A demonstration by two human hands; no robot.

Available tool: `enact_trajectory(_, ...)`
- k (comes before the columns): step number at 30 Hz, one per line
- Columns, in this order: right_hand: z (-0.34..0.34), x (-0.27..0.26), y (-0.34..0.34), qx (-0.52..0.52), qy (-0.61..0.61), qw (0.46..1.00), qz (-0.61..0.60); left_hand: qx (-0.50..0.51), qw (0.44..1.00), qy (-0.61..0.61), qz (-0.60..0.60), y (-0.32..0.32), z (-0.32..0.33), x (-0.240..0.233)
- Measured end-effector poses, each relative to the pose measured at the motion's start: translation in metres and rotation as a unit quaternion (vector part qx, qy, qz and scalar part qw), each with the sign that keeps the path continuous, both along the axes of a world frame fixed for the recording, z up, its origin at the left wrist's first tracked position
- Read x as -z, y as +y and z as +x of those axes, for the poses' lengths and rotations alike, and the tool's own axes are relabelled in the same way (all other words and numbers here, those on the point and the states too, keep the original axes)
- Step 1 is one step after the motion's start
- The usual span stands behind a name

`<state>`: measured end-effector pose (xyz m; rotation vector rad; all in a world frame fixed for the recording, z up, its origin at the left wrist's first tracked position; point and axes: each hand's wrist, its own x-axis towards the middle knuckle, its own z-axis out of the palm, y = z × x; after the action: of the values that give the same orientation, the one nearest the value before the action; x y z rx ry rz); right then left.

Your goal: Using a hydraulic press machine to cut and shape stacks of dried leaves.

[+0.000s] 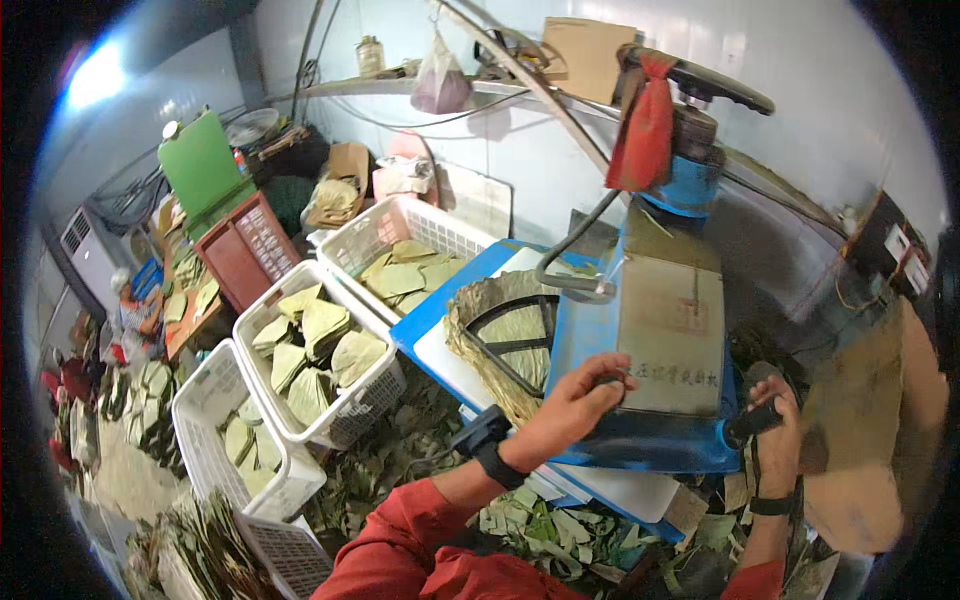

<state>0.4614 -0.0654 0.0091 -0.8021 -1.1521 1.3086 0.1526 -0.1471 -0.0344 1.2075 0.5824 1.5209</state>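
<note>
My left hand (589,386) is curled around a dark knob-like part, mostly hidden by the fingers, at the left side of a blue press head (645,450). At the head's front right corner, my right hand (778,409) grips a black cylindrical handle (752,421). Left of the head, a black fan-shaped cutting die (501,346) lies on a thick stack of dried leaves (484,296). The leaf stack rests on a white cutting board (436,352) over the blue press table (420,319); the head partly covers die and stack.
White plastic baskets (238,330) hold cut leaf pieces (326,322) at left. Leaf scraps (559,529) litter the floor below the press. A bent metal bar (574,244) and red cloth (645,135) stand near the press column. A seated person (135,307) is far left.
</note>
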Motion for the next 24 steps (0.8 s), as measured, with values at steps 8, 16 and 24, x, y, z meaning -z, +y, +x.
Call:
enact_trajectory(8,0.02,0.017,0.016,-0.016,0.016,1.0,-0.021,-0.041,0.999,-0.021,-0.011,0.002,0.028,0.007)
enact_trajectory(16,0.023,0.038,0.015,0.009,0.023,0.999,-0.025,0.012,0.996,-0.033,-0.085,-0.006,0.022,0.017)
enact_trajectory(24,-0.004,0.025,-0.001,0.103,-0.026,0.994,-0.011,0.021,0.999,0.003,-0.045,0.002,0.008,0.02)
